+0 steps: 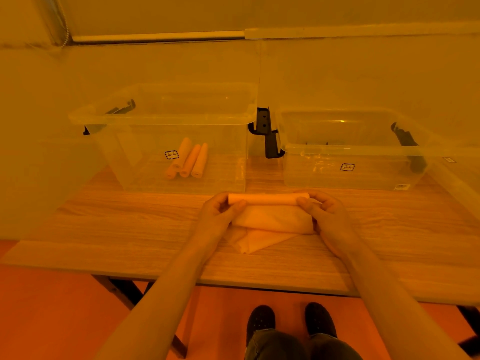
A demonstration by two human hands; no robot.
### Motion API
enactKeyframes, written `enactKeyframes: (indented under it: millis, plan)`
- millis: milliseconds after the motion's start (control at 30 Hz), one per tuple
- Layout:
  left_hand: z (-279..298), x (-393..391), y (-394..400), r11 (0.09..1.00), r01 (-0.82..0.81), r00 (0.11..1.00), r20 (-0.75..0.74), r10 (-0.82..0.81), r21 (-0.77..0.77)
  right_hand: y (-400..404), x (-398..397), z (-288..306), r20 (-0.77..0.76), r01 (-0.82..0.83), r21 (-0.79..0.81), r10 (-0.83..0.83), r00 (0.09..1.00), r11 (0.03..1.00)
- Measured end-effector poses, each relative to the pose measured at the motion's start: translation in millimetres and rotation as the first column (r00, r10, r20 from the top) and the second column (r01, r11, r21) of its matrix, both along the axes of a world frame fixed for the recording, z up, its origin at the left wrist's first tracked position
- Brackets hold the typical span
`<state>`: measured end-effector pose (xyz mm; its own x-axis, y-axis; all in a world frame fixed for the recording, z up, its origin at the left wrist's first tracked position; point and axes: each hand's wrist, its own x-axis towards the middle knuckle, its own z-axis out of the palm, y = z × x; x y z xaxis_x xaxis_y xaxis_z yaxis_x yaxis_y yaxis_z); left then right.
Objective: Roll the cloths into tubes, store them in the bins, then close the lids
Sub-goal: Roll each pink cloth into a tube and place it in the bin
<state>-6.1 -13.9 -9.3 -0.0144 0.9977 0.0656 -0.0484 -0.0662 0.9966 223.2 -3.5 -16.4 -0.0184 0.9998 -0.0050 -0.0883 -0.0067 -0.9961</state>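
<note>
On the desk [104,229] I had both hands, left [220,211] and right [322,211], curled on the ends of the half-rolled cloth [270,203] to keep it tight, with three finished tubes [188,162] in the far left bin [166,118].

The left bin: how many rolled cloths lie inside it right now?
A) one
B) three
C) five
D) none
B: three rolled cloths lie side by side on the floor of the left bin, seen through its clear wall.
</note>
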Motion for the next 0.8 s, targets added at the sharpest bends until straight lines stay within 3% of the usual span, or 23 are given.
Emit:
enactKeyframes:
  millis: [233, 400, 800]
  plan:
    - [2, 1, 2, 1.0, -0.011, 1.0, 0.007, 0.011, -0.006, 0, -2, 0, 0.004, 0.01, -0.038, -0.01, 1.0, 0.999]
    - [19, 1, 6, 1.0, -0.007, 0.996, -0.093, 0.006, -0.011, 2, -6, 11, 0.039, 0.062, -0.032, -0.061, 0.997, 0.998]
    - [105, -2, 3, 0.984, -0.028, 0.965, -0.252, 0.072, 0.174, -7, -11, 109, 0.084, 0.048, 0.117, -0.058, 0.995, 0.992]
